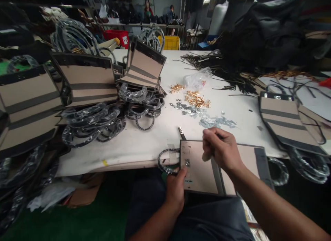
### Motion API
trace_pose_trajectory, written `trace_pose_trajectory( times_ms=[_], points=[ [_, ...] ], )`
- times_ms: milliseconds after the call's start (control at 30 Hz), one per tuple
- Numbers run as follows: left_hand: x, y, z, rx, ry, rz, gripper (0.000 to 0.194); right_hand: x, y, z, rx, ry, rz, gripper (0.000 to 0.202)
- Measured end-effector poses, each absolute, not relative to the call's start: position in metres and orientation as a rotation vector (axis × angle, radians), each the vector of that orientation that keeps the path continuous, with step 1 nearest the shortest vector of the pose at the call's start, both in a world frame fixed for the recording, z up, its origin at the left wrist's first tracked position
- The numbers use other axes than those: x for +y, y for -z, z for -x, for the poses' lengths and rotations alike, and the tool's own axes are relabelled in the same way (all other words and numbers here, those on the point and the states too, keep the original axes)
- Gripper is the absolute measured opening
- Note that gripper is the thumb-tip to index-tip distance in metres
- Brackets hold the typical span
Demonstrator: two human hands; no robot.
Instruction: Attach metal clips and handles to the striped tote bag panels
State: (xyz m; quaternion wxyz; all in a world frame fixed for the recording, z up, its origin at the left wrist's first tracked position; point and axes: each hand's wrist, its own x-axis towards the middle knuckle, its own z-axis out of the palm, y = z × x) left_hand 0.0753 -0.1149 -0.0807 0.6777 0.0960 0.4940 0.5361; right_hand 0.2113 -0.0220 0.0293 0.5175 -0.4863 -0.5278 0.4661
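A flat bag panel [199,175], beige with dark bands and dark edging, lies across my lap and the table edge. My left hand [177,185] grips its left end, thumb on the face beside a small metal plate [187,162]. A plastic-wrapped loop handle [163,161] sticks out from that end, and a dark strap with a metal clasp [181,131] points up from the corner. Above the panel, my right hand [219,144] is closed with fingers curled together; whatever is in it is hidden.
Gold metal fittings [198,99] and thin grey metal plates [217,121] lie in piles beside a clear plastic bag [198,78]. Stacked bag panels [90,75] with wrapped handles stand at left. Another panel [281,113] lies at right, near black straps [232,75]. Two people sit far back.
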Motion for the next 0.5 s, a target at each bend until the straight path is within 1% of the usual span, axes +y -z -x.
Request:
trace_pose_trajectory(
  times_ms=[67, 133, 300, 400, 500],
  points=[
    [-0.113, 0.079, -0.076, 1.119, -1.209, -0.198, 0.049, -0.027, -0.022, -0.206, -1.005, -1.170, 0.941, 0.039],
    [-0.113, 0.077, -0.076, 1.119, -1.194, -0.184, 0.044, -0.028, -0.010, -0.200, -0.849, -1.166, 0.825, 0.038],
    [-0.114, 0.076, -0.075, 1.111, -1.180, -0.176, 0.041, -0.027, 0.017, -0.194, -0.734, -1.126, 0.837, 0.037],
    [-0.113, 0.076, -0.075, 1.125, -1.173, -0.180, 0.038, -0.035, 0.017, -0.189, -0.906, -1.091, 0.862, 0.037],
    [-0.112, 0.073, -0.074, 1.158, -1.191, -0.244, 0.032, -0.043, 0.007, -0.172, -1.379, -1.014, 0.885, 0.039]
  ],
)
